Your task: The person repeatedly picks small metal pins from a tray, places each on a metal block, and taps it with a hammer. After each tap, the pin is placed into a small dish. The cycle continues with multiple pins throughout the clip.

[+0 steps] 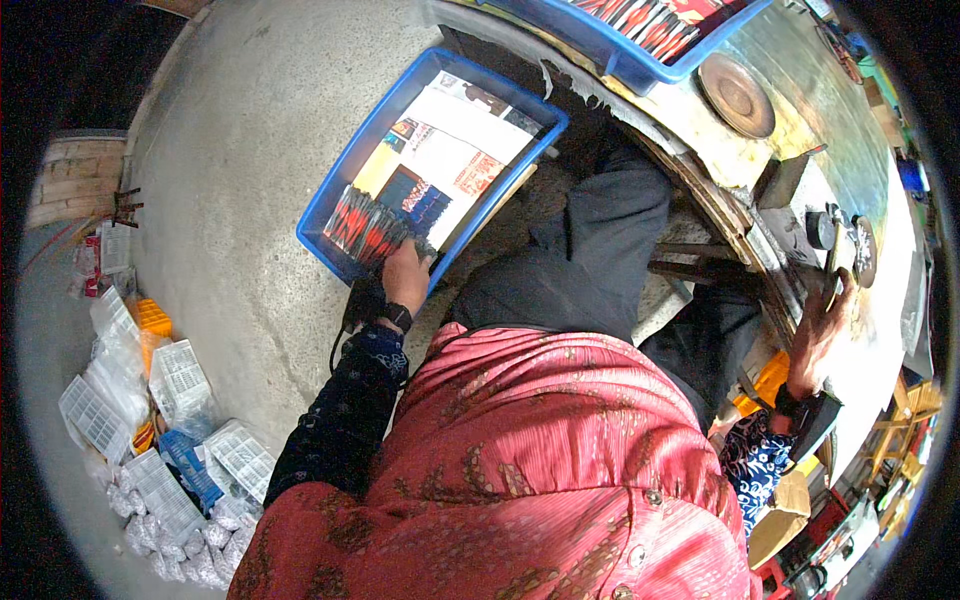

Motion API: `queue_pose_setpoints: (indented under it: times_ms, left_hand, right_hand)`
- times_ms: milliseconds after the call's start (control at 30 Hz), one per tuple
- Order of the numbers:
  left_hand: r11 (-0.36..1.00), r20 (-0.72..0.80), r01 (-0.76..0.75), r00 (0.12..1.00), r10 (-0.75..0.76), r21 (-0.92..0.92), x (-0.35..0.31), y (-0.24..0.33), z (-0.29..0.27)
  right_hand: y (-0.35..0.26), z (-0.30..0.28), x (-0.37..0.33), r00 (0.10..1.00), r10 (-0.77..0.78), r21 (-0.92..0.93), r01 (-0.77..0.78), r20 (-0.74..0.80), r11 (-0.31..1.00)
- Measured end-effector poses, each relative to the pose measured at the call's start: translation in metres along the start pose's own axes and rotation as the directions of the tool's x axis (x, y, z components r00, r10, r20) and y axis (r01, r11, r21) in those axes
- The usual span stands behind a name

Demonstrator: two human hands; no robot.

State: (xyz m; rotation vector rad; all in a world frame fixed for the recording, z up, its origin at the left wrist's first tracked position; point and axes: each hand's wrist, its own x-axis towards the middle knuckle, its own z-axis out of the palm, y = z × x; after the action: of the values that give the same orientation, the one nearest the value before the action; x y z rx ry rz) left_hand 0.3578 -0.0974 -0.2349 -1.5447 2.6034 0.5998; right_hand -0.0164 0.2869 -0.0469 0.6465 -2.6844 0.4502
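Observation:
On my left, a blue tray [335, 160] rests low beside my legs, lined with printed paper [455, 130]. At its near end lies a row of flat red-and-black pieces [365, 228]. My left hand [405, 275] reaches in at the near corner, its fingers curled among these pieces; the fingertips are partly hidden. My right hand [822, 335] is raised at the worktable's edge on the right. Its fingers are closed near a small metal device with a black round knob [820, 230]; what they hold is too small to make out.
A second blue tray [640, 75] of red-and-black pieces stands on the worktable [835, 120], near a round brown dish [737, 95]. White plastic baskets [185, 385] and filled clear bags [190, 550] lie on the floor at left. A cardboard box [780, 520] is at lower right.

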Motion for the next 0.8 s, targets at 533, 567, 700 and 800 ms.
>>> queue_pose_setpoints:
  times_ms: [533, 567, 700, 800]
  left_hand:
    - [0.963, 0.089, -0.235, 0.965, 0.247, -0.129, 0.011, -0.02, -0.021]
    - [0.964, 0.112, -0.241, 0.961, 0.253, -0.114, 0.013, -0.018, -0.026]
    - [0.962, 0.089, -0.273, 0.958, 0.273, -0.008, 0.018, -0.008, -0.035]
    - [0.861, -0.003, -0.508, 0.861, 0.508, -0.003, 0.019, 0.004, -0.03]
  right_hand:
    - [-0.002, 0.001, -0.003, 0.999, 0.036, 0.11, -0.037, 0.006, 0.993]
    - [-0.003, 0.0, -0.003, 1.0, 0.001, 0.119, -0.002, 0.001, 0.993]
    - [-0.005, -0.002, -0.003, 1.0, 0.021, 0.057, -0.021, 0.009, 0.998]
    - [-0.006, -0.002, -0.003, 1.0, 0.008, 0.095, -0.008, 0.003, 0.995]
